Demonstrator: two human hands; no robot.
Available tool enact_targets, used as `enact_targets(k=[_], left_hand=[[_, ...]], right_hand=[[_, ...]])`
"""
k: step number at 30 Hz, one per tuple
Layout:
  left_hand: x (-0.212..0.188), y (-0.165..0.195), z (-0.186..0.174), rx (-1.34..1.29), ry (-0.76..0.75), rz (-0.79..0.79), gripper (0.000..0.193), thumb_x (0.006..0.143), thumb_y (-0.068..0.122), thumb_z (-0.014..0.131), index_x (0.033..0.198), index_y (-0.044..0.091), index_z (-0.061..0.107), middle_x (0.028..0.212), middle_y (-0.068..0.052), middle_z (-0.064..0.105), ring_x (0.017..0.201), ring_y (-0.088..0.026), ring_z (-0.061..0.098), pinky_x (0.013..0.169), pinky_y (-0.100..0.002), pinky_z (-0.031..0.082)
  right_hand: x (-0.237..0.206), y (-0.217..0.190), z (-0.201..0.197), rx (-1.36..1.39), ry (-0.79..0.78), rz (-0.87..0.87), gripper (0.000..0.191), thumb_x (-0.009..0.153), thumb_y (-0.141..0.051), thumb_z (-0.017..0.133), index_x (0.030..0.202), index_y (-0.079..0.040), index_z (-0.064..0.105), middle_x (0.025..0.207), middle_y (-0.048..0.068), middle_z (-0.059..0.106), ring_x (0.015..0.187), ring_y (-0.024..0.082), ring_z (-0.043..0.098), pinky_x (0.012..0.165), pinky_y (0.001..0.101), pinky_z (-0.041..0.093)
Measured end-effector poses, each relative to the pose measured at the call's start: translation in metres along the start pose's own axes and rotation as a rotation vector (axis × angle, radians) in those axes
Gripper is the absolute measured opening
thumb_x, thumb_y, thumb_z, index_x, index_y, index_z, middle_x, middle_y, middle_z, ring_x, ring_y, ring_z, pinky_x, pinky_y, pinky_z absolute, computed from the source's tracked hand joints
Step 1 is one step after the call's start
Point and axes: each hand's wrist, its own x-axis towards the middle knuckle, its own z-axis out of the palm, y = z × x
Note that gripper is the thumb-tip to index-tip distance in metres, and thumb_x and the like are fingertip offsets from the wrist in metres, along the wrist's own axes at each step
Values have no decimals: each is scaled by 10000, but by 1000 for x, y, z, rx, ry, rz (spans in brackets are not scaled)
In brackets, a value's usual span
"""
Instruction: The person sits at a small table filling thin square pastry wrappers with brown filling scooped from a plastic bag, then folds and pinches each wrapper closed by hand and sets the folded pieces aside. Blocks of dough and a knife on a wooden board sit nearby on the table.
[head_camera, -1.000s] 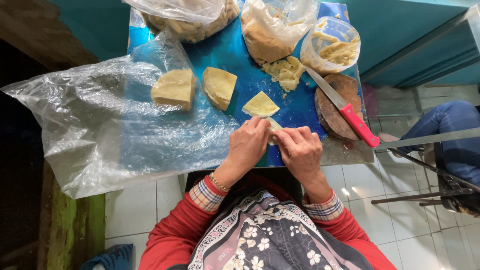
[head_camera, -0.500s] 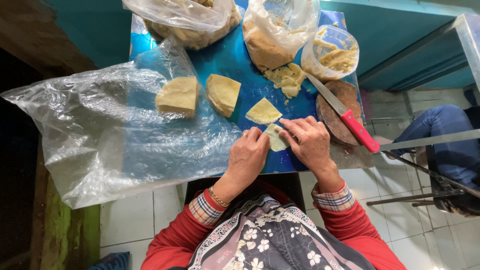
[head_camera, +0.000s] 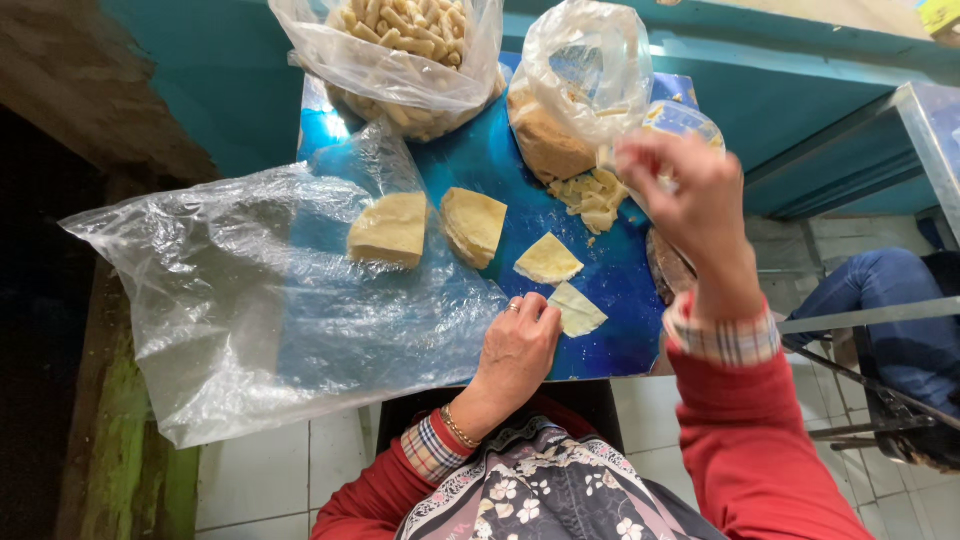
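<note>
My left hand (head_camera: 515, 345) rests on the blue table top (head_camera: 480, 165), its fingertips curled on the edge of a pale, folded triangular wrapper (head_camera: 580, 310). A second triangular wrapper (head_camera: 547, 260) lies just beyond it. My right hand (head_camera: 680, 195) is raised above the table, blurred, its fingers curled near a heap of pale filling pieces (head_camera: 590, 200) and a round plastic tub (head_camera: 685, 120). I cannot see whether it holds anything. Two stacks of yellowish wrappers (head_camera: 390, 228) (head_camera: 475, 225) lie to the left.
A large crumpled clear plastic bag (head_camera: 250, 300) covers the table's left side and overhangs it. At the back stand a bag of rolled sticks (head_camera: 405, 55) and a bag of brown crumbs (head_camera: 555, 135). Another person's leg in blue jeans (head_camera: 870, 295) and metal bars are at the right.
My right hand has left the wrapper and lifted up and away toward the filling heap and tub. My left hand stays on the wrapper. The knife is now hidden behind my right arm.
</note>
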Motion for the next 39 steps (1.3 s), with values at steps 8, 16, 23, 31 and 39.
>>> enact_targets(k=[8,16,23,31,39], left_hand=[[2,5,1,-19,14,-3,90,863,35,679,847,46,591,923,-117,586,829,-303,615,691,-406,510],[3,7,-1,-62,-10,-12,124,910,58,693,853,34,585,920,-123,568,845,-301,606,711,-404,505],[4,12,0,-66,-16,-27,113,911,73,699,880,34,597,948,-124,578,878,-305,610,744,-408,513],[6,18,4,-56,-23,-35,105,908,74,703,895,36,605,950,-119,582,873,-302,612,739,-410,515],[6,21,7,-50,-11,-31,106,899,73,712,895,40,611,938,-117,593,865,-304,620,729,-410,521]], right_hand=[[166,49,82,116,153,-313,174,1100,-228,680,1178,-95,761,1031,102,778,895,241,766,702,353,572],[108,143,111,-591,-663,461,335,924,-543,699,1038,-240,784,1062,118,746,1028,333,691,872,526,519],[99,176,144,-485,-631,304,249,944,-380,699,1066,-174,766,1082,157,754,1037,364,696,887,522,514],[109,191,145,-671,-679,202,194,997,-307,629,1077,-298,806,1072,80,775,992,288,729,850,440,572],[103,188,114,-287,-610,352,229,1003,-361,606,1153,-288,763,1051,11,754,907,235,682,781,431,544]])
